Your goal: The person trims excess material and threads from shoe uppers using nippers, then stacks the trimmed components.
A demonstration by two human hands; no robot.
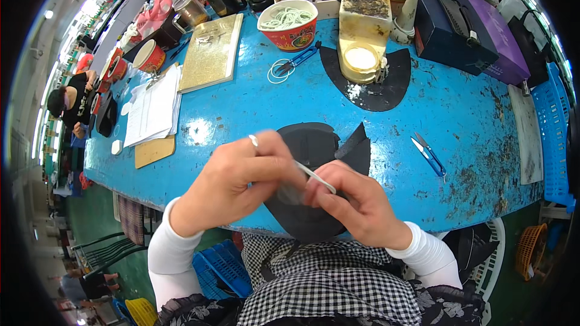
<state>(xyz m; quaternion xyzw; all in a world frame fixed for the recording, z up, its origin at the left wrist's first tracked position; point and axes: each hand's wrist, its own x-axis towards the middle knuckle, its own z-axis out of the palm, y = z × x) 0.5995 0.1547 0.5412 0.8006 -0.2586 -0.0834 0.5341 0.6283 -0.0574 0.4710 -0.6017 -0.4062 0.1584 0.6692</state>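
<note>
Over the near table edge, my right hand (353, 205) pinches a thin white strip (314, 176) between thumb and fingers. My left hand (241, 181), with a ring on one finger, is closed at the other end of the strip and slightly smeared by motion. Below the hands lies a rounded black flat piece (305, 139), partly hidden by them. A smaller pointed black piece (353, 142) rests at its right side. Something pale between the hands is too blurred to make out.
Small blue snips (430, 156) lie to the right. Farther back are a red paper bowl (289, 30) of pale cords, blue-handled scissors (296, 60) and a stained pot (362, 42) on black material. Papers (154, 108) and a gold board (210, 54) lie left; boxes (447, 24) stand right.
</note>
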